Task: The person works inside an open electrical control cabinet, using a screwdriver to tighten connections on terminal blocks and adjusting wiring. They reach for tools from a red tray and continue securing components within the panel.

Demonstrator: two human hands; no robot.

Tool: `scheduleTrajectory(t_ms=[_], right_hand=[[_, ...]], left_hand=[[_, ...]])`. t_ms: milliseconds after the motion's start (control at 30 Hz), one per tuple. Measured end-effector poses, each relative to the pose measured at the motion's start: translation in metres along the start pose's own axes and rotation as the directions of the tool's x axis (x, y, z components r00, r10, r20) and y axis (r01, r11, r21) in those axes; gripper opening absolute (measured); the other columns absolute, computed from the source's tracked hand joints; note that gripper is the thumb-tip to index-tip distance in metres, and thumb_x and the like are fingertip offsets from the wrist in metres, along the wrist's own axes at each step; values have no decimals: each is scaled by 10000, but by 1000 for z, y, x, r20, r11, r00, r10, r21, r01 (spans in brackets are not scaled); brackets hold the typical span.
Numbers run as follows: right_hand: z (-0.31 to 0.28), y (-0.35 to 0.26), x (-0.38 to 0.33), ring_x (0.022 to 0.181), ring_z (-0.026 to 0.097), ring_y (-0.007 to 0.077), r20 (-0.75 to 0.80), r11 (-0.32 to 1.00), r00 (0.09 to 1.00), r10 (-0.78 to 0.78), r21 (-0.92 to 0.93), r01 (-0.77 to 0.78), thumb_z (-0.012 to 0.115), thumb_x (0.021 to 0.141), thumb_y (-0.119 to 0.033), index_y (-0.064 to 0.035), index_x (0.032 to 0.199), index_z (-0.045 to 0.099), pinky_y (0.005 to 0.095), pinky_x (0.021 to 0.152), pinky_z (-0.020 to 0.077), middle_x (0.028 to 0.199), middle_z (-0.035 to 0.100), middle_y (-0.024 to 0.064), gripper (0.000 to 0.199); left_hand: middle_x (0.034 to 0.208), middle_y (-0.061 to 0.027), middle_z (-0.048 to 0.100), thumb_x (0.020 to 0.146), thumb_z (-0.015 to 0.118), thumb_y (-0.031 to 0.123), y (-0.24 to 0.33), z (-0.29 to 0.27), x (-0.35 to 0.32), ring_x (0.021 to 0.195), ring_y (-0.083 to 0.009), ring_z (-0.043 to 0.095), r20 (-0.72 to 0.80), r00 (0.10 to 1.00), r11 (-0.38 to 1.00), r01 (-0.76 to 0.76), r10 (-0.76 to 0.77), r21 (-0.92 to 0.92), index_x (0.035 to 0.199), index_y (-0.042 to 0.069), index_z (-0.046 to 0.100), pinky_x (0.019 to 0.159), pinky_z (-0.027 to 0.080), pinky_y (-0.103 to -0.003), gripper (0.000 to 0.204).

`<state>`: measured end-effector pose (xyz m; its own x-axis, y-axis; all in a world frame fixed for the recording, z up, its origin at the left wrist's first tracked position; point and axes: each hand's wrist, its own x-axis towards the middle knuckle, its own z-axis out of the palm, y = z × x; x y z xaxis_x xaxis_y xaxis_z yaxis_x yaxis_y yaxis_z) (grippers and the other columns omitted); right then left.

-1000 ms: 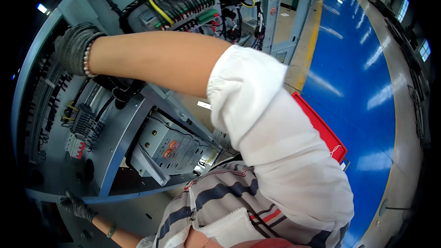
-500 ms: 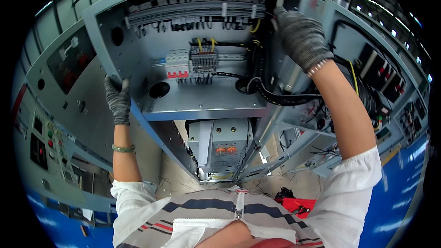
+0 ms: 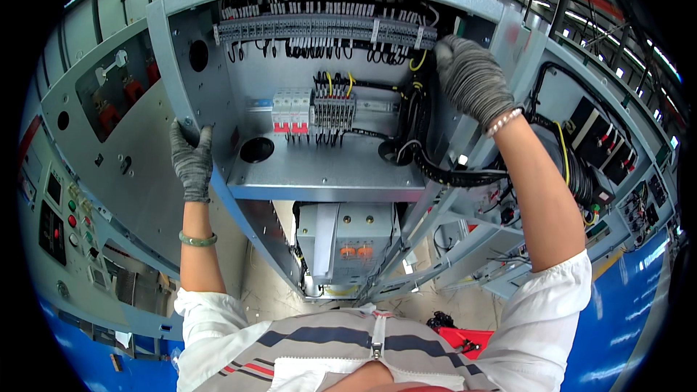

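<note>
My left hand (image 3: pixel 192 167), in a grey knit glove, grips the front left post of a grey metal cabinet frame (image 3: pixel 168 80), its thumb inside and its fingers outside. My right hand (image 3: pixel 473 80), gloved alike, is raised at the cabinet's upper right, by the end of a long terminal block row (image 3: pixel 327 30). Its fingers are curled; what they hold, if anything, is hidden. Black wires with white sleeves line the terminal row. Below it sit circuit breakers (image 3: pixel 291 110) with red switches and a smaller terminal block (image 3: pixel 335 112) with yellow wires.
A black wire bundle (image 3: pixel 454 174) runs out to the right toward an open door (image 3: pixel 581 101) with wiring. A panel with buttons (image 3: pixel 71 221) stands at the left. Lower down is a grey metal unit (image 3: pixel 363 232) with orange parts. A red bag (image 3: pixel 472 340) lies on the floor.
The view has shifted, so the cabinet sits slightly lower and farther right. My right hand has moved down a little, closer to the terminal row's end. My left hand stays on the post.
</note>
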<state>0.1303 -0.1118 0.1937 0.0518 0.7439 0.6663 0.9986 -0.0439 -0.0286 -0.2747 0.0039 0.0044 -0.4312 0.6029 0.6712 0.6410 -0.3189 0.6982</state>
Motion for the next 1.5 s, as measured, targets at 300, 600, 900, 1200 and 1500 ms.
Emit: scheduleTrajectory(t_ms=[300, 600, 900, 1200, 1500], right_hand=[[13, 19, -7, 833, 665, 291, -171, 998, 985, -33, 38, 40, 476, 962, -271, -129, 1221, 565, 410, 749, 530, 941, 678, 136, 309], [-21, 12, -5, 946, 645, 307, 97, 778, 978, -183, -595, 204, 523, 884, -129, -153, 1248, 551, 429, 778, 533, 1028, 627, 156, 367], [-19, 25, 7, 853, 644, 371, 65, 960, 997, -29, -278, 46, 479, 956, -307, -51, 1047, 588, 452, 790, 511, 852, 651, 234, 293], [-14, 4, -11, 1003, 621, 338, -21, 950, 997, 69, -305, -72, 557, 879, -205, -27, 1189, 563, 418, 869, 510, 1074, 613, 205, 358], [-3, 24, -20, 979, 634, 341, -115, 904, 986, -122, -422, 63, 505, 931, -186, -114, 1178, 563, 427, 816, 545, 1154, 573, 176, 264]], left_hand=[[1188, -186, 605, 811, 716, 365, 16, -7, 0, 1095, -298, 598, 82, 996, 998, 37, -41, 46, 1328, 65, 458, 963, 454, -398, 651], [1187, -165, 606, 813, 719, 344, -3, -2, -2, 1087, -274, 600, 25, 1000, 1000, -8, 8, -12, 1329, 77, 457, 965, 453, -380, 638], [1152, -168, 618, 819, 708, 296, -13, 1, -2, 1054, -281, 612, -13, 997, 996, -71, 71, -46, 1321, 69, 470, 946, 467, -387, 600], [1203, -185, 597, 822, 722, 293, -9, 1, -7, 1107, -265, 593, -46, 996, 997, -74, 72, -39, 1370, 33, 421, 974, 449, -361, 678], [1167, -156, 610, 837, 716, 244, -23, 8, -4, 1055, -216, 602, -56, 995, 993, -87, 83, -75, 1382, 30, 414, 949, 461, -334, 658]])
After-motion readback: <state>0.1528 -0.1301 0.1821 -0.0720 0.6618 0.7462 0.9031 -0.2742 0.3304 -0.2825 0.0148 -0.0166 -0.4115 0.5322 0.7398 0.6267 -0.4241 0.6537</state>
